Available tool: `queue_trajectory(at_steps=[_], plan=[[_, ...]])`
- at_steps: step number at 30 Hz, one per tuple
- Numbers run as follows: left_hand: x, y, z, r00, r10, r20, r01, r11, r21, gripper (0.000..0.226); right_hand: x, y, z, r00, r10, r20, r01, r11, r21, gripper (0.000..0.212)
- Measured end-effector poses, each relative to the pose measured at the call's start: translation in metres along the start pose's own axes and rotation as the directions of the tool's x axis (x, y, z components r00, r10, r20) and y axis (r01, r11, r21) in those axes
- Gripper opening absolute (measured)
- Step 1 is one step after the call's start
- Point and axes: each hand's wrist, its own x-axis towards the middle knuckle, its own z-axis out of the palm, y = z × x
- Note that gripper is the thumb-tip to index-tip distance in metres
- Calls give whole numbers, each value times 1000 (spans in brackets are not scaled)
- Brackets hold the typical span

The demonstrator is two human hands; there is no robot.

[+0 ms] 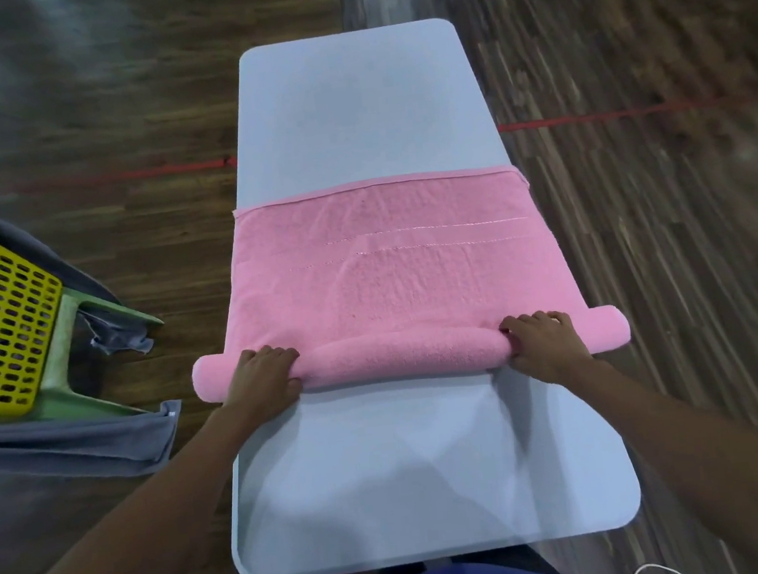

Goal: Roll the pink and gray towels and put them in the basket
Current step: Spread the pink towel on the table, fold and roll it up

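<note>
Left hand [263, 374] and right hand [542, 342] grip the pink towel [390, 276], partly rolled on the surface [350, 104]; the gray towel [73, 448] lies unrolled at eight o'clock, beside the basket [1, 323] at nine.

This is an indoor room set up for handling laundry, plain and homely rather than industrial. The floor [639, 224] is dark wood-look planking, crossed by a red line [629, 113] of tape. A narrow pale-blue table [350, 104] carries a pink towel [390, 276]. Beside it a yellow perforated plastic basket [6, 332] sits on a green plastic stool [67, 335], with a gray towel [73, 448] draped nearby. Whether this is a home or a studio cannot be told.
</note>
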Motion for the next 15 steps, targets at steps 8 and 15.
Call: queue_trajectory(at_steps=[8,15], plan=[[1,-5,3,980,-136,-147,102,971,-215,33,0,0,0,957,87,-278,-33,981,192,27],[-6,0,16,999,5,51,-4,1000,-21,62,-9,-3,15,1000,-9,13,7,992,122,71]])
